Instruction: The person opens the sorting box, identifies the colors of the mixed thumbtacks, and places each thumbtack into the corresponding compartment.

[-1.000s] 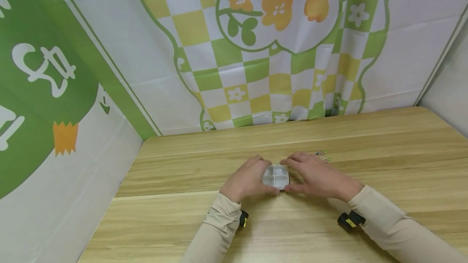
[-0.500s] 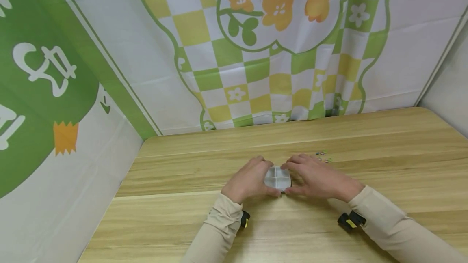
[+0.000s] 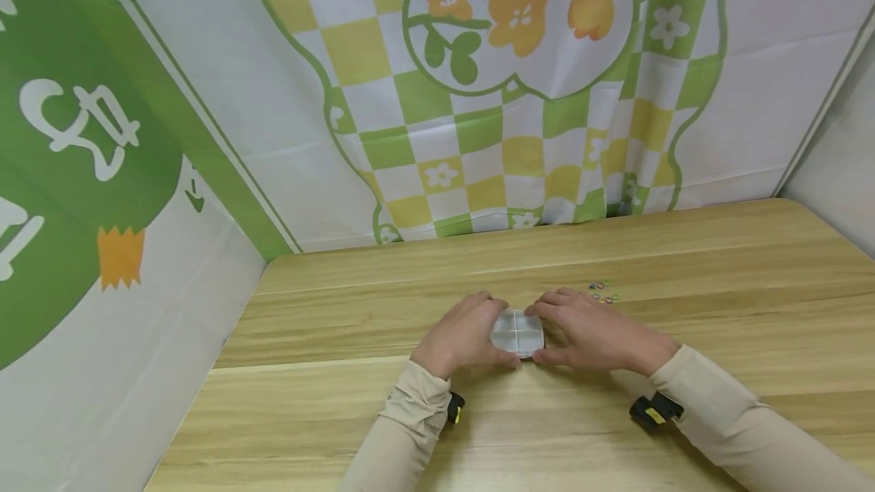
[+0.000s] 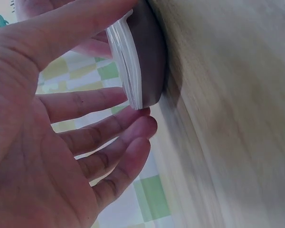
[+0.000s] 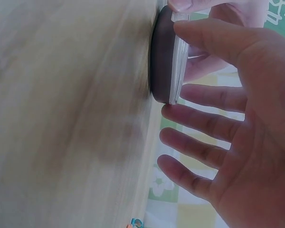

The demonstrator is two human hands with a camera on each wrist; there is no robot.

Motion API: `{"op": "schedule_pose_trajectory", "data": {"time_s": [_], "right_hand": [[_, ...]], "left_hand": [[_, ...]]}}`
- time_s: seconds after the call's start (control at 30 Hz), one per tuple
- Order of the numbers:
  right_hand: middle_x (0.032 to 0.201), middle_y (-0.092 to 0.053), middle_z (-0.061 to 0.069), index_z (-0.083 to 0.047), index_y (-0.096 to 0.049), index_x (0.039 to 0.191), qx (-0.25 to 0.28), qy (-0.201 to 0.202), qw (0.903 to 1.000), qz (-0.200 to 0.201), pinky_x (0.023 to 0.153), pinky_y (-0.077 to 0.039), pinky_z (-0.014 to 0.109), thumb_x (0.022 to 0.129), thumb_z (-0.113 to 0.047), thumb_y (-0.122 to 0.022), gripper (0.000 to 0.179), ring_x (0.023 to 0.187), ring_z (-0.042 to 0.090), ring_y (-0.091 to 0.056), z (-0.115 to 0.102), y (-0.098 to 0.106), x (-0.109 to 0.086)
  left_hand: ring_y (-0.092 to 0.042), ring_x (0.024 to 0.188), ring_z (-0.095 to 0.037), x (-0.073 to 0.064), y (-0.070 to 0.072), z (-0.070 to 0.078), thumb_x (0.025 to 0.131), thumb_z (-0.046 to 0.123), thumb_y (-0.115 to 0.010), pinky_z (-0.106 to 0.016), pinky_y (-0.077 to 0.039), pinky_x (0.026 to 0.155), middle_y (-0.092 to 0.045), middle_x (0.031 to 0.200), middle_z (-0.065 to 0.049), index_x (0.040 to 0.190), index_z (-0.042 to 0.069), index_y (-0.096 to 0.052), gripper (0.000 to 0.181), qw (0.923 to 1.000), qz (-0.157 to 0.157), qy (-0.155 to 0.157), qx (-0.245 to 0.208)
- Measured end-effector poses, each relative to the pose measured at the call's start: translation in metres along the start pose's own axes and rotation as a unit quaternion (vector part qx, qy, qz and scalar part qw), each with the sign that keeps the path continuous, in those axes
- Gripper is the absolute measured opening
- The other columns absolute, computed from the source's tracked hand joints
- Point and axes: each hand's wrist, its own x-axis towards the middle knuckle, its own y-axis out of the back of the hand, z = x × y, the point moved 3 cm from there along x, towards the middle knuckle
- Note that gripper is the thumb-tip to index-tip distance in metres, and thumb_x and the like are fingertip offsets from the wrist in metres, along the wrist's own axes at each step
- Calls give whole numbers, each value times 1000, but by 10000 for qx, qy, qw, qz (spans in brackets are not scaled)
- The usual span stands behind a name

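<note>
A small rounded box (image 3: 517,332) with four compartments sits on the wooden table between the hands. Seen from the side in the left wrist view, the box (image 4: 145,57) has a dark base and a clear, pale upper rim. My left hand (image 3: 465,336) holds its left side, thumb at the near edge and fingertips at the far edge. On the right side my right hand (image 3: 591,331) grips it the same way; in the right wrist view its thumb lies on the rim of the box (image 5: 166,61), while the lower fingers spread free. No contents are discernible in the compartments.
Several tiny coloured ring-like pieces (image 3: 601,298) lie on the table (image 3: 328,416) just beyond the right hand. A patterned curtain (image 3: 478,127) hangs along the table's back edge, and another printed cloth (image 3: 171,325) hangs at the left.
Over the last second the box has shifted very slightly to the right, and the right fingertips now overlap its far right corner. Both hands stay almost in place.
</note>
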Motion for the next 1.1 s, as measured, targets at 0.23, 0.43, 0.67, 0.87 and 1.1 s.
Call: {"op": "schedule_pose_trajectory", "data": {"time_s": [0.23, 0.43, 0.67, 0.87, 1.1], "right_hand": [[126, -64, 10, -5, -64, 129, -45, -46, 10000, -27, 103, -42, 58, 89, -39, -78, 55, 123, 35, -56, 0, 0, 0], [127, -64, 10, -5, -64, 129, -49, -83, 9999, -30, 103, -43, 58, 89, -40, -78, 55, 123, 36, -56, 0, 0, 1], [126, -62, 8, -5, -63, 131, -51, -134, 9999, -29, 103, -44, 55, 87, -45, -79, 61, 122, 32, -56, 0, -3, 1], [124, -61, 7, -4, -63, 130, -67, -93, 9999, 13, 102, -44, 55, 86, -45, -79, 62, 119, 30, -56, 0, -4, 1], [122, -62, 7, -2, -65, 128, -136, 34, 9999, 97, 99, -46, 54, 86, -41, -81, 60, 115, 28, -58, -1, -6, 2]], "left_hand": [[-60, 102, -22, -1, 3, -9, 71, 47, -91, -37, -48, 93, -65, 113, -6, 129, 3, -65, 77, 9999, 43, 51, 94], [-59, 106, -23, -2, 4, -13, 71, 48, -91, -39, -47, 96, -65, 116, -6, 128, 4, -65, 76, 9998, -77, 164, 103], [-55, 94, -18, -1, 3, -15, 70, 46, -92, -35, -45, 88, -62, 102, 0, 119, 6, -69, 67, 9998, -87, 174, -69], [-54, 94, -17, 0, 2, -16, 70, 46, -92, -35, -44, 89, -62, 102, 1, 116, 7, -69, 65, 9998, -57, 147, -130], [-53, 97, -18, -1, 1, -16, 70, 45, -92, -36, -43, 92, -62, 104, 1, 115, 9, -69, 62, 9997, -53, 171, -180]]}}
